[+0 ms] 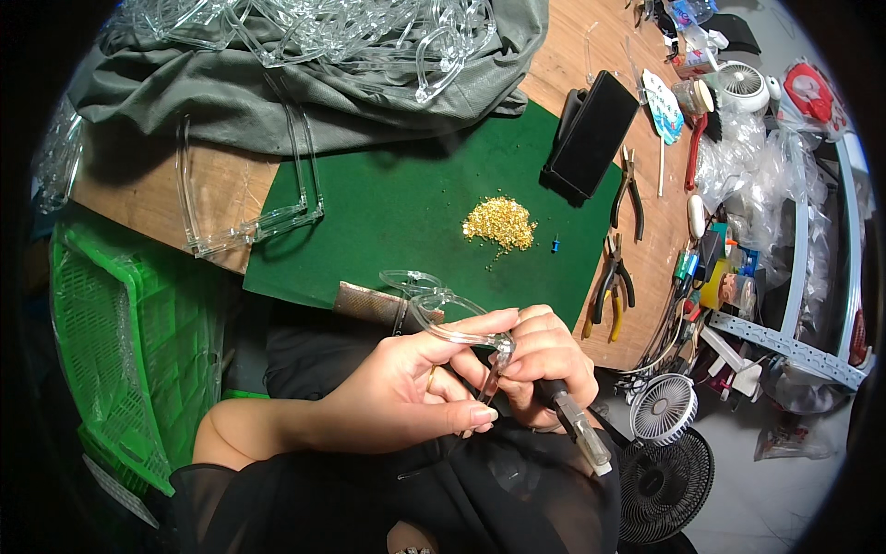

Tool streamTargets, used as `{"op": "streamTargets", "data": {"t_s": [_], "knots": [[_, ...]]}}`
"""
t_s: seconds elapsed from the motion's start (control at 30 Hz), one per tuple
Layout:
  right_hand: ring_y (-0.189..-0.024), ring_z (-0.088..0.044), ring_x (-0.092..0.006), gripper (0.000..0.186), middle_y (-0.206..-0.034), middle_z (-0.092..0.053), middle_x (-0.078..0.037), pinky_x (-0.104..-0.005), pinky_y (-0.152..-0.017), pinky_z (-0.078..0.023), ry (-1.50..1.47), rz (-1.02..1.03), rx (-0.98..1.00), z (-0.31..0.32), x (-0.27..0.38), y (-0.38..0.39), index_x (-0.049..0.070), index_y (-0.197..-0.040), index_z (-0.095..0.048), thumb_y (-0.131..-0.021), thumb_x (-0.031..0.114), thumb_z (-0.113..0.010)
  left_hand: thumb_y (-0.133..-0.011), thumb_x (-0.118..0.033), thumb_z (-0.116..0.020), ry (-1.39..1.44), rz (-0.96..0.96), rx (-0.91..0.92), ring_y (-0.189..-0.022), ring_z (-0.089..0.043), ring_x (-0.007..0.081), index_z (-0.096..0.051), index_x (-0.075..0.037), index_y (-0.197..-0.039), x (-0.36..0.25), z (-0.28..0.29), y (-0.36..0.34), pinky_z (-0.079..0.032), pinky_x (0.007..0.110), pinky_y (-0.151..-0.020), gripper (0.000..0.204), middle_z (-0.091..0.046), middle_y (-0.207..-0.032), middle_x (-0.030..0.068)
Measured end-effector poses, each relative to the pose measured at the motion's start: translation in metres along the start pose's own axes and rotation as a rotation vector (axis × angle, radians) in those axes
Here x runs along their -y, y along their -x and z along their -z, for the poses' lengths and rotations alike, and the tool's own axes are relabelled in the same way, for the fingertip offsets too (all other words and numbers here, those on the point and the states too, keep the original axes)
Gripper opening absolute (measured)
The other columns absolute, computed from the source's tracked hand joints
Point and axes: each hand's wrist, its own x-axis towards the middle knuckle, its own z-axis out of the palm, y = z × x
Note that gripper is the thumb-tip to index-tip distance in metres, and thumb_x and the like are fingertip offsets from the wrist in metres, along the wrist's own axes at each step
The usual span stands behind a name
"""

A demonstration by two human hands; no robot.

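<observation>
The white-and-blue hand fan (664, 108) bears printed characters, too small to read.

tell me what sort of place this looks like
Probably a small eyeglasses workshop: the left hand holds a clear glasses frame, more clear frames are heaped on a grey cloth, and two pairs of pliers lie at the edge of a green mat.

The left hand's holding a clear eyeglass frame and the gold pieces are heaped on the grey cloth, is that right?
Not quite: the head view shows the gold pieces heaped on the green mat, not the grey cloth. The left hand does hold a clear eyeglass frame.
</observation>
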Motion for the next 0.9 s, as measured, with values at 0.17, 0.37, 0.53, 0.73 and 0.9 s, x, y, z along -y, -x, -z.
{"op": "streamTargets", "data": {"t_s": [0.17, 0.37, 0.53, 0.73, 0.9], "knots": [[-0.062, -0.057, -0.0203, 0.017, -0.072, -0.060, -0.007, -0.0331, -0.062, -0.045, -0.009, -0.004, 0.000, 0.000, -0.001, 0.000, 0.004, -0.079, -0.058, -0.072, 0.009, -0.073, -0.077, 0.013, -0.059, 0.001, -0.005, -0.018, -0.083, -0.061, 0.0169, -0.022, -0.002, -0.139, 0.001, 0.000, 0.000, -0.051, 0.026, -0.075, 0.074, -0.056, -0.093, 0.0116], [-0.062, -0.056, -0.0205, 0.016, -0.072, -0.059, -0.007, -0.0330, -0.061, -0.045, 0.008, 0.016, 0.003, -0.002, -0.002, -0.002, 0.003, -0.079, -0.057, -0.073, 0.008, -0.071, -0.078, 0.013, -0.059, -0.168, -0.115, -0.059, -0.081, -0.056, 0.0069, -0.022, -0.003, -0.139, 0.008, -0.002, 0.003, -0.045, 0.018, -0.072, 0.073, -0.055, -0.093, 0.0066], [-0.061, -0.056, -0.0204, 0.014, -0.071, -0.058, -0.007, -0.0329, -0.059, -0.045, 0.056, 0.013, 0.000, -0.002, 0.002, -0.001, 0.003, -0.079, -0.056, -0.074, 0.006, -0.069, -0.077, 0.013, -0.059, -0.326, -0.139, -0.075, -0.081, -0.055, 0.0053, -0.023, -0.002, -0.139, 0.006, -0.005, 0.002, -0.044, 0.017, -0.071, 0.073, -0.056, -0.093, 0.0061], [-0.061, -0.056, -0.0203, 0.013, -0.071, -0.059, -0.007, -0.0329, -0.060, -0.045, 0.046, 0.038, 0.009, -0.002, 0.001, 0.000, 0.003, -0.078, -0.057, -0.074, 0.005, -0.069, -0.077, 0.013, -0.060, -0.150, -0.157, -0.050, -0.081, -0.057, 0.0075, -0.022, -0.001, -0.139, 0.010, -0.003, 0.001, -0.046, 0.018, -0.072, 0.074, -0.056, -0.092, 0.0067], [-0.061, -0.056, -0.0203, 0.014, -0.071, -0.059, -0.007, -0.0329, -0.060, -0.045, 0.036, 0.039, -0.015, -0.002, 0.000, 0.001, 0.003, -0.079, -0.058, -0.074, 0.006, -0.070, -0.077, 0.012, -0.060, -0.136, -0.117, -0.047, -0.081, -0.057, 0.0078, -0.022, -0.002, -0.139, 0.008, -0.004, 0.001, -0.046, 0.018, -0.072, 0.074, -0.056, -0.091, 0.0066]]}}
